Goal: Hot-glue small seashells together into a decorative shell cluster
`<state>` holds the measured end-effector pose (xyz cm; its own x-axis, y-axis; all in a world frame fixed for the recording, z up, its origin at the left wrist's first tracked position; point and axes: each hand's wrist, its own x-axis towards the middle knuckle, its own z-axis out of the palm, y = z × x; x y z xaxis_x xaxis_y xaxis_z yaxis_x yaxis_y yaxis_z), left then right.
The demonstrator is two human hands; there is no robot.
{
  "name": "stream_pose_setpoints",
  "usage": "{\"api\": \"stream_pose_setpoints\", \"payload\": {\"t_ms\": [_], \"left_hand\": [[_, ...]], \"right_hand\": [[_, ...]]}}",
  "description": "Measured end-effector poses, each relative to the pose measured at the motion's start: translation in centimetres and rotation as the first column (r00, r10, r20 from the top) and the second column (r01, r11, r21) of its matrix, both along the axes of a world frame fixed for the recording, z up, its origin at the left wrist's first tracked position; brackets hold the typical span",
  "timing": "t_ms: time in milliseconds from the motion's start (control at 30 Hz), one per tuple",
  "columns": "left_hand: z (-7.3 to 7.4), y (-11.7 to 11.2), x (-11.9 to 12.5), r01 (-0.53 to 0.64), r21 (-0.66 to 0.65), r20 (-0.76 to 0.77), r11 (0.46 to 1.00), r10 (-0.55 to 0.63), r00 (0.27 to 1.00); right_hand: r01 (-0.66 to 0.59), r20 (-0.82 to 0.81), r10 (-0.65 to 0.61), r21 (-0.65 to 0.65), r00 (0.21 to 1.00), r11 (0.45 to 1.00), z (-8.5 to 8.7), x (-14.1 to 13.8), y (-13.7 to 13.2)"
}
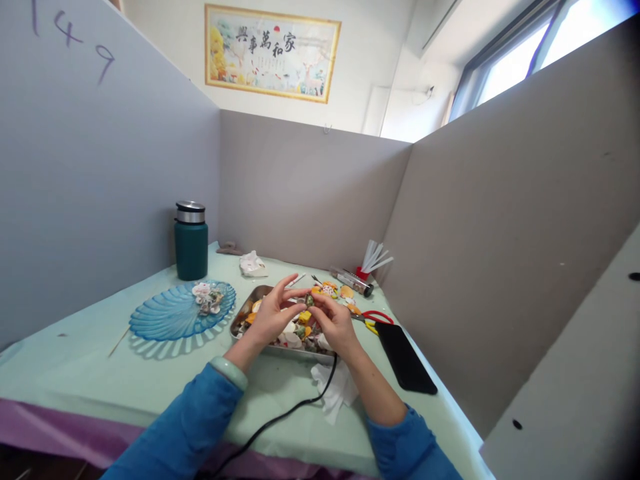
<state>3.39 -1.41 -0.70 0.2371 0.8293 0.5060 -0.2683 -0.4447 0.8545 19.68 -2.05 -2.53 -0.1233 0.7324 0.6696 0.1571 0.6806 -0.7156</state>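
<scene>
My left hand (273,312) and my right hand (336,323) meet above a metal tray (240,319) filled with several shells and coloured pieces. Between the fingertips of both hands sits a small dark shell (309,300). The left fingers pinch it from the left with some fingers raised. My right hand curls round it from the right and also seems to hold a tool whose black cable (295,408) runs down toward me. A blue shell-shaped glass plate (170,319) to the left carries a few pale shells (207,297).
A green thermos (191,241) stands at the back left. A crumpled tissue (253,265) lies behind the tray, another tissue (336,393) in front. Red-yellow scissors (376,319), a black phone (404,357) and a red cup of white sticks (373,261) sit right. Grey partitions enclose the table.
</scene>
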Motion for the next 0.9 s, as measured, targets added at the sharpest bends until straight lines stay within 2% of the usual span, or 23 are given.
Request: {"api": "stream_pose_setpoints", "payload": {"t_ms": [333,433,567,700,900], "left_hand": [[0.36,-0.26,0.07,-0.003,0.045,0.035,0.999,0.002,0.999],[0.3,-0.27,0.08,0.021,0.023,0.06,1.0,-0.023,0.998],[0.3,-0.28,0.08,0.041,-0.042,0.1,0.998,-0.037,0.994],[0.43,-0.25,0.04,0.058,-0.085,0.141,0.995,-0.046,0.989],[0.34,-0.15,0.12,0.039,-0.081,0.084,0.996,-0.032,0.996]], "right_hand": [[-0.058,-0.114,0.046,-0.101,0.992,0.993,0.04,-0.54,0.05],[-0.071,-0.116,0.057,-0.115,0.992,0.991,0.23,-0.58,-0.05],[-0.053,-0.094,0.045,-0.078,0.994,0.996,0.41,-0.69,-0.27],[0.021,-0.06,-0.021,-0.007,0.998,1.0,0.29,-0.72,-0.35],[0.066,-0.028,-0.065,0.037,0.997,0.997,0.25,-0.54,-0.43]]}}
